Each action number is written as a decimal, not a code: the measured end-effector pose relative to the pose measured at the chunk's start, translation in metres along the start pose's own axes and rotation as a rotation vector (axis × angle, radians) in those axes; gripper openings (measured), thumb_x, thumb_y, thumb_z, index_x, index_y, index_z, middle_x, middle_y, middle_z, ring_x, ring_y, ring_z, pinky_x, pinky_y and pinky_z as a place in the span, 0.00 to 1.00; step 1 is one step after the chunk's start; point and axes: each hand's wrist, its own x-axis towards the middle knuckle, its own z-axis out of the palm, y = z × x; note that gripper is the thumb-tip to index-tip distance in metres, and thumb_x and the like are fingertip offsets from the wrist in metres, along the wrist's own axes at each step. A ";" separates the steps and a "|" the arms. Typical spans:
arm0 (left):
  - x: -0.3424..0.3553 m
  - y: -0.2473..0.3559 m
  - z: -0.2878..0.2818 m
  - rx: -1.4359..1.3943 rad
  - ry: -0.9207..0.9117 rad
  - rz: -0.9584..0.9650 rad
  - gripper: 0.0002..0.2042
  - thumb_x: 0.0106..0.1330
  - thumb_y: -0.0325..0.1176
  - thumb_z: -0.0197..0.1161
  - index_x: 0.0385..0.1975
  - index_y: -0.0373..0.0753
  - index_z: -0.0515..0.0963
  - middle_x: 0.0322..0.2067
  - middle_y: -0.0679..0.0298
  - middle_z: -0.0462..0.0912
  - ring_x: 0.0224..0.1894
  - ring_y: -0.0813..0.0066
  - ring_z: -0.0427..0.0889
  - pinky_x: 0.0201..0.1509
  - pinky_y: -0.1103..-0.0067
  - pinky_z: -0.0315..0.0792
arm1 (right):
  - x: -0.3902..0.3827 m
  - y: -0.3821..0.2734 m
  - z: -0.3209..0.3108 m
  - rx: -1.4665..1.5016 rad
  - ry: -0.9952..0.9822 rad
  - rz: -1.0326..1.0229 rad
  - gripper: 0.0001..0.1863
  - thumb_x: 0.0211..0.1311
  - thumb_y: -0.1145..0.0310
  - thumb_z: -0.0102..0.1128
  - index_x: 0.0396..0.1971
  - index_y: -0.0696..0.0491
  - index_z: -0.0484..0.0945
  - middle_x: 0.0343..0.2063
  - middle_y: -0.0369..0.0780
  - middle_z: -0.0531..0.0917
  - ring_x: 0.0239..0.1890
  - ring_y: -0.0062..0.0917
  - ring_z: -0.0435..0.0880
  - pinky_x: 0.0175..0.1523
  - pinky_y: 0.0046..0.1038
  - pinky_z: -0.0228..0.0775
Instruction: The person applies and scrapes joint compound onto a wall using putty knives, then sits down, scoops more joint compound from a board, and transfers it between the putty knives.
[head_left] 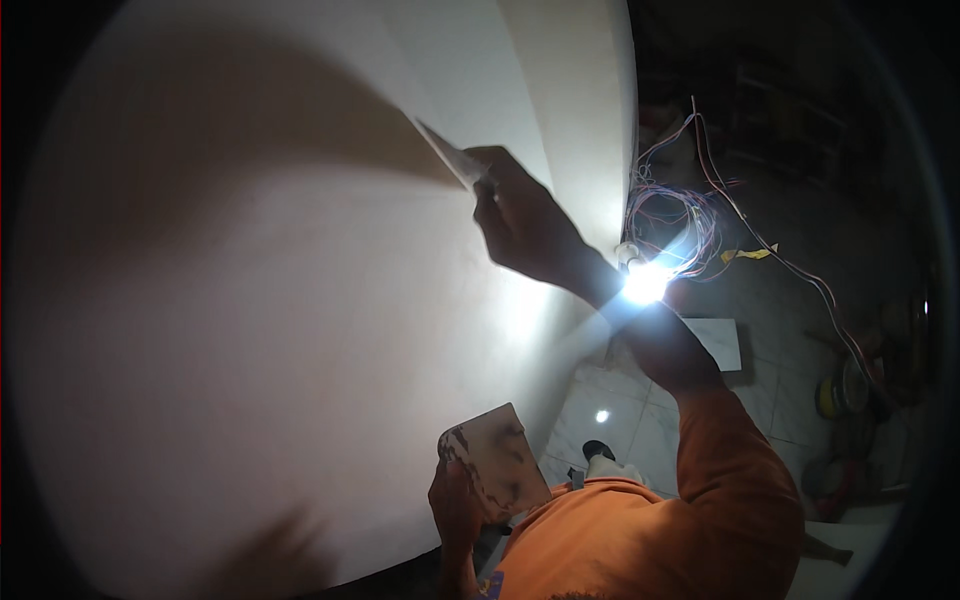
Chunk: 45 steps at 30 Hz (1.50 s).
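Note:
My right hand (515, 215) is closed around a flat, thin-bladed scraper (445, 150), held at the pale wall (270, 330), where its long shadow falls. I cannot tell whether the blade touches the surface. Low in the view, my left hand (452, 495) grips a flat rectangular plate (492, 462) with dark, patchy marks and a worn edge. A bright bare lamp (645, 282) shines just beyond my right forearm, hiding part of what is around it.
Tangled wires (700, 220) hang beside the lamp, with a yellow strip (745, 253) on them. Below are a tiled floor (620, 450), a white rectangular panel (718, 340), and dim spools and clutter (840, 390) at the right. My dark shoe (598, 448) shows below.

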 end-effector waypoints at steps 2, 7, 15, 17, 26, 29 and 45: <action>0.000 -0.004 0.001 0.029 0.002 0.027 0.20 0.71 0.43 0.43 0.42 0.29 0.72 0.35 0.61 0.77 0.36 0.76 0.76 0.42 0.79 0.70 | 0.018 0.008 -0.023 -0.040 0.036 0.136 0.15 0.64 0.70 0.44 0.48 0.60 0.65 0.27 0.51 0.78 0.32 0.39 0.81 0.40 0.35 0.71; -0.002 -0.019 -0.004 0.243 -0.007 0.142 0.20 0.71 0.43 0.43 0.41 0.29 0.72 0.35 0.61 0.77 0.37 0.76 0.76 0.42 0.79 0.70 | 0.104 0.106 -0.044 -0.308 0.237 0.231 0.17 0.60 0.68 0.44 0.42 0.66 0.69 0.31 0.57 0.79 0.37 0.48 0.80 0.44 0.42 0.71; -0.002 -0.005 0.001 0.061 0.006 0.086 0.21 0.71 0.43 0.43 0.43 0.28 0.72 0.37 0.59 0.78 0.38 0.75 0.76 0.43 0.78 0.70 | 0.137 0.141 -0.035 -0.405 0.147 0.233 0.19 0.57 0.70 0.46 0.45 0.68 0.69 0.44 0.61 0.73 0.46 0.49 0.76 0.51 0.41 0.70; -0.003 -0.006 0.000 0.083 0.003 0.091 0.21 0.71 0.43 0.43 0.44 0.28 0.72 0.37 0.59 0.78 0.38 0.75 0.76 0.44 0.78 0.70 | 0.133 0.137 -0.032 -0.367 0.136 0.245 0.19 0.57 0.70 0.46 0.46 0.67 0.70 0.43 0.60 0.72 0.45 0.48 0.76 0.50 0.42 0.70; 0.000 -0.003 0.003 0.082 -0.035 0.055 0.20 0.71 0.42 0.42 0.42 0.30 0.72 0.35 0.61 0.78 0.36 0.76 0.76 0.42 0.79 0.70 | 0.048 0.027 0.009 -0.335 0.094 -0.135 0.17 0.50 0.76 0.49 0.41 0.67 0.64 0.40 0.54 0.66 0.39 0.45 0.69 0.44 0.41 0.68; -0.001 0.001 0.002 0.010 -0.039 0.046 0.19 0.71 0.42 0.42 0.42 0.30 0.72 0.34 0.61 0.78 0.36 0.76 0.76 0.41 0.80 0.70 | 0.034 -0.018 -0.005 -0.068 0.014 -0.060 0.15 0.53 0.77 0.48 0.42 0.64 0.64 0.37 0.52 0.69 0.39 0.44 0.72 0.43 0.40 0.70; -0.005 0.002 0.004 0.063 0.038 0.081 0.20 0.73 0.43 0.42 0.41 0.29 0.72 0.35 0.60 0.77 0.37 0.76 0.75 0.42 0.79 0.69 | 0.019 0.197 -0.016 -0.275 0.183 0.440 0.16 0.62 0.69 0.43 0.44 0.64 0.69 0.37 0.60 0.77 0.42 0.55 0.76 0.47 0.44 0.68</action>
